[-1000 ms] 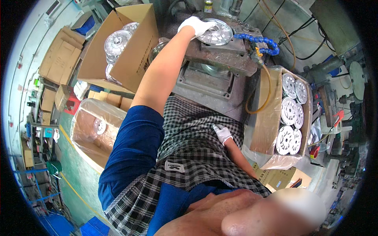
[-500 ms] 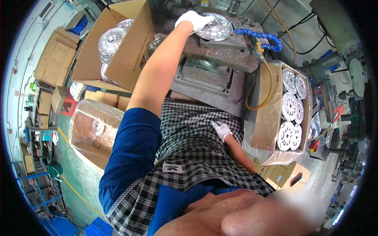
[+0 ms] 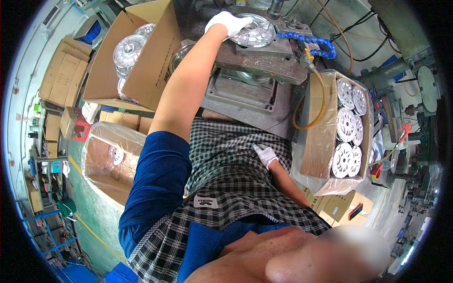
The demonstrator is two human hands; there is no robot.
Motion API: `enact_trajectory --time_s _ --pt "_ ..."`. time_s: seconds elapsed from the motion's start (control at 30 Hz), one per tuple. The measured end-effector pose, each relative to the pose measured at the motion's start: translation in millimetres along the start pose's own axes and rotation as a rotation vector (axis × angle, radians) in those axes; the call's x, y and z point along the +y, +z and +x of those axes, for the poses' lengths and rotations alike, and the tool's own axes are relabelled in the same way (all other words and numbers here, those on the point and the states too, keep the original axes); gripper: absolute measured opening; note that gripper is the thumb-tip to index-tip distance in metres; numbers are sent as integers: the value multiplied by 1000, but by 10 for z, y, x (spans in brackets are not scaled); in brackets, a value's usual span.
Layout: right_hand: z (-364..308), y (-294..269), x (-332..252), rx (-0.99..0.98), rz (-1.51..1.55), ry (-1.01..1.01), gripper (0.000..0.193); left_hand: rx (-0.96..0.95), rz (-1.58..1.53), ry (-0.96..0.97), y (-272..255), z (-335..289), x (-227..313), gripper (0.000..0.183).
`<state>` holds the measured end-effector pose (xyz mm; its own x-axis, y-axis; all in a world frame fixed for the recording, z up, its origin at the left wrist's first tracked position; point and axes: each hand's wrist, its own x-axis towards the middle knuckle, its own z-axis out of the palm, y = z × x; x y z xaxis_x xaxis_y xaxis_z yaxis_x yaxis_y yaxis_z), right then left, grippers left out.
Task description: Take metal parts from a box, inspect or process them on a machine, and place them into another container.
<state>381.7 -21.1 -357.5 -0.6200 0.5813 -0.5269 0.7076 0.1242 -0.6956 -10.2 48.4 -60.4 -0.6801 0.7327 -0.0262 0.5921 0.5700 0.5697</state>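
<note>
My left hand (image 3: 228,23), in a white glove, reaches far forward and grips the left rim of a shiny cast metal disc (image 3: 258,34), its thumb lying over the top. Beneath the disc is a metal fixture block (image 3: 269,49) on the machine. Just behind the disc's right side hangs the machine spindle (image 3: 275,8). My right hand (image 3: 265,156), gloved too, rests on the checked apron (image 3: 226,146) over my lap. Its fingers are stretched out and hold nothing. Another round metal piece (image 3: 181,59) is partly hidden behind my left forearm.
A blue segmented hose (image 3: 309,39) and a yellowish tube (image 3: 324,101) run at the machine's right. To the right, a plastic-lined carton (image 3: 316,132) holds several discs. At the left stand a carton of discs (image 3: 158,61) and a lined carton (image 3: 101,141) with one disc visible.
The whole view has shifted slightly. My left hand stays on the disc and my right hand stays on the apron.
</note>
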Motion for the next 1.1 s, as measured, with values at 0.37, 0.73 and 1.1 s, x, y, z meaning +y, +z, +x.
enact_trajectory --time_s 0.37,0.73,1.1 --pt "-21 -28 -49 -8 21 41 51 15 4 35 -1 -13 -2 77" --pt "-41 -95 -75 -69 60 19 56 -37 6 -1 -10 26 7 82" --pt "-19 -54 54 43 99 -34 46 351 -56 52 -86 44 -103 60"
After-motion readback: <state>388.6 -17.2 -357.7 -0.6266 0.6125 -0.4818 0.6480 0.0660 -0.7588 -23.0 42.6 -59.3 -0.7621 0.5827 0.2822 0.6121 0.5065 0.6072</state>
